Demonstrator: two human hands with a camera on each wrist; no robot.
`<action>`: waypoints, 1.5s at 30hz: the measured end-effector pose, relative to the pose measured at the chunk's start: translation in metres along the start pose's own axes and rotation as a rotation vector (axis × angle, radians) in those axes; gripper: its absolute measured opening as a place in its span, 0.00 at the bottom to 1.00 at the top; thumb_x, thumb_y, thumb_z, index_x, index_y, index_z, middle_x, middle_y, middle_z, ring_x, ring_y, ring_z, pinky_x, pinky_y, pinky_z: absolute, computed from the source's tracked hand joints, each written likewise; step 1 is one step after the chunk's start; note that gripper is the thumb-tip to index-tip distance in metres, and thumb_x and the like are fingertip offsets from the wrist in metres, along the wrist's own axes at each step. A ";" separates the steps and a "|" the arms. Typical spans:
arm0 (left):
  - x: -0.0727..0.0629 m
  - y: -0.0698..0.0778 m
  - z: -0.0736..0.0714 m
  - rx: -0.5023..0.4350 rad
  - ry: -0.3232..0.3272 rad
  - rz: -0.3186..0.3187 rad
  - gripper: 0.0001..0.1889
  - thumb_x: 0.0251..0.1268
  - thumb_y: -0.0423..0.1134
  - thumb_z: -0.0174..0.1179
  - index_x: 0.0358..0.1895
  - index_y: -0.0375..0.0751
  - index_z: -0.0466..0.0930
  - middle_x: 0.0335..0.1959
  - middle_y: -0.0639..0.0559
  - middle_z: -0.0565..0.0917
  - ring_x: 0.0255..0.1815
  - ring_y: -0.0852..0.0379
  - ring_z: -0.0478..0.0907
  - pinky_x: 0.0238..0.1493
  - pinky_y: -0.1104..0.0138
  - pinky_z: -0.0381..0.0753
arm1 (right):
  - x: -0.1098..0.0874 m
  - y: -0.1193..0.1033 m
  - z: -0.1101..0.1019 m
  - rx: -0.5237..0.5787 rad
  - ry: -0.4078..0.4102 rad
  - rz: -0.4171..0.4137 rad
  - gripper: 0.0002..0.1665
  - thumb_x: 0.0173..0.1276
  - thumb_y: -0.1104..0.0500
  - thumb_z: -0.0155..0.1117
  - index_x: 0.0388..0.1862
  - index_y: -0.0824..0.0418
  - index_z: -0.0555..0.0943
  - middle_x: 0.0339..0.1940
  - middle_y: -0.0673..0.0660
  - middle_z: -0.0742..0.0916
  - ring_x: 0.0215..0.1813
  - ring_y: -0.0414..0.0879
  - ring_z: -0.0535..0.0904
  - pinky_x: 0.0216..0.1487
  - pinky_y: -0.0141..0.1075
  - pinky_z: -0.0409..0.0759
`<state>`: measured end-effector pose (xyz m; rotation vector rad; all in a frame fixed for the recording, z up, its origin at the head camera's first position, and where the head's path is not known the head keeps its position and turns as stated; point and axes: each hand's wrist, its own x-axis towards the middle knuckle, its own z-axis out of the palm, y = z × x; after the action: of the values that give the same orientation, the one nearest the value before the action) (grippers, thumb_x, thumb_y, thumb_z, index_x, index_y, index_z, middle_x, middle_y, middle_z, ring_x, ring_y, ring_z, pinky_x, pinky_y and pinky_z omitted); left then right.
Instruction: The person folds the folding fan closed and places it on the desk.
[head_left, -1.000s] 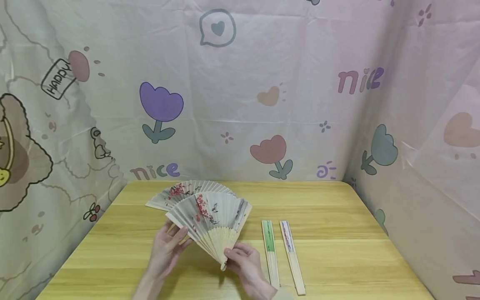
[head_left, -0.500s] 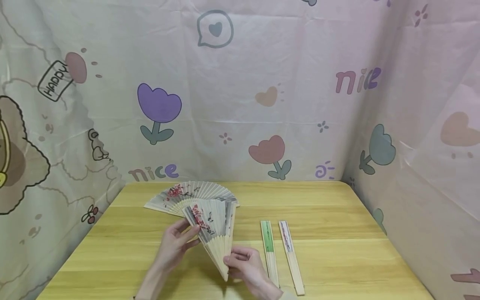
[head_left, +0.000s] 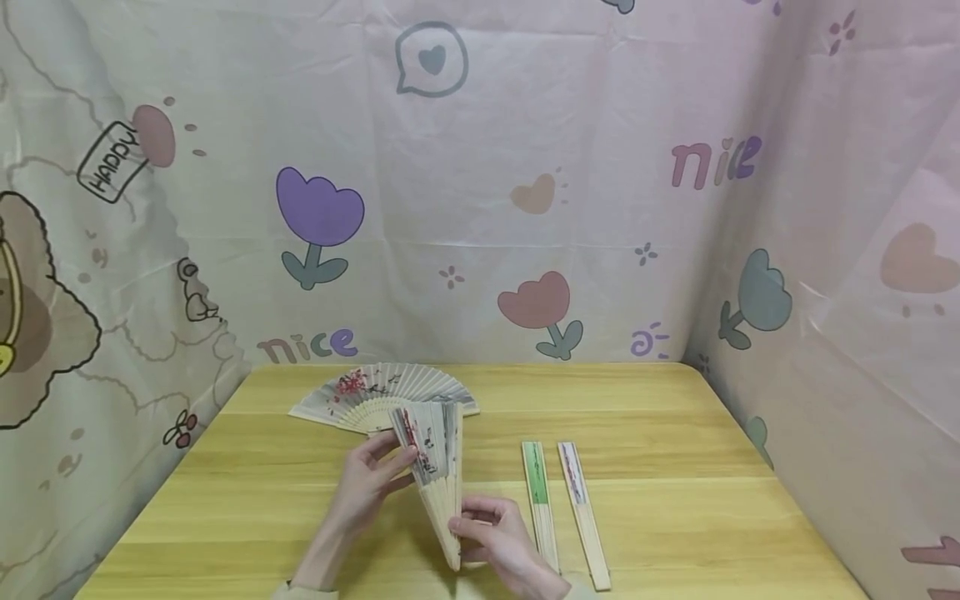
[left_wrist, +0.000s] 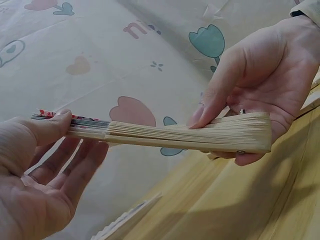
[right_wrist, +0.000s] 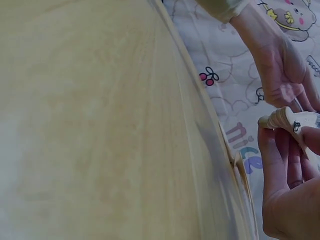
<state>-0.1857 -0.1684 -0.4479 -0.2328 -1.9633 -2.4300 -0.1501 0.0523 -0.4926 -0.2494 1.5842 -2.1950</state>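
Note:
Between the two hands is a partly folded hand fan (head_left: 437, 467) with pale wooden ribs and grey-white leaf printed with red blossoms, raised above the table. My left hand (head_left: 369, 483) pinches its left side by the printed leaf; in the left wrist view the thumb lies on top and the fingers beneath. Near the pivot end, my right hand (head_left: 495, 533) holds the ribs between thumb and fingers. In the left wrist view the ribs (left_wrist: 190, 135) are stacked close together, spreading slightly near the right hand (left_wrist: 270, 75).
Behind the held fan, a spread fan (head_left: 405, 382) with a similar blossom print lies on the wooden table (head_left: 660, 433). To the right lie a folded green fan (head_left: 537, 479) and a folded white-and-purple fan (head_left: 576, 483). A printed cloth (head_left: 450, 167) hangs behind and at the sides.
The held fan has gone from widely spread to nearly folded. My left hand has moved right, towards the right hand, which has stayed by the pivot and shifted only slightly.

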 end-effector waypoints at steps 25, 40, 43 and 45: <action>0.009 -0.013 0.018 0.025 0.088 -0.143 0.22 0.68 0.29 0.61 0.63 0.24 0.70 0.45 0.54 0.84 0.40 0.59 0.84 0.41 0.67 0.90 | -0.001 -0.001 0.000 -0.082 -0.003 -0.006 0.21 0.67 0.64 0.66 0.51 0.80 0.76 0.36 0.48 0.80 0.41 0.42 0.79 0.37 0.35 0.91; 0.010 -0.013 0.021 -0.016 0.062 -0.153 0.22 0.68 0.29 0.61 0.62 0.25 0.70 0.40 0.58 0.88 0.39 0.60 0.86 0.41 0.67 0.91 | -0.002 -0.004 0.000 -0.125 -0.005 -0.033 0.22 0.65 0.64 0.69 0.50 0.81 0.78 0.35 0.48 0.84 0.37 0.38 0.84 0.35 0.31 0.90; 0.011 -0.013 0.022 -0.015 0.050 -0.153 0.23 0.68 0.29 0.61 0.62 0.23 0.69 0.41 0.57 0.87 0.40 0.59 0.86 0.44 0.65 0.92 | -0.002 -0.005 0.001 -0.121 -0.012 -0.041 0.23 0.64 0.64 0.70 0.51 0.82 0.78 0.35 0.49 0.84 0.35 0.38 0.86 0.36 0.32 0.91; 0.012 -0.013 0.022 -0.013 0.040 -0.151 0.24 0.68 0.30 0.61 0.63 0.23 0.69 0.42 0.56 0.86 0.41 0.58 0.86 0.46 0.63 0.92 | -0.001 -0.005 0.001 -0.123 -0.014 -0.045 0.24 0.63 0.65 0.71 0.51 0.82 0.78 0.35 0.50 0.84 0.33 0.38 0.87 0.36 0.33 0.91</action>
<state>-0.1961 -0.1431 -0.4544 -0.0371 -2.0189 -2.5152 -0.1500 0.0535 -0.4874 -0.3394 1.7237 -2.1273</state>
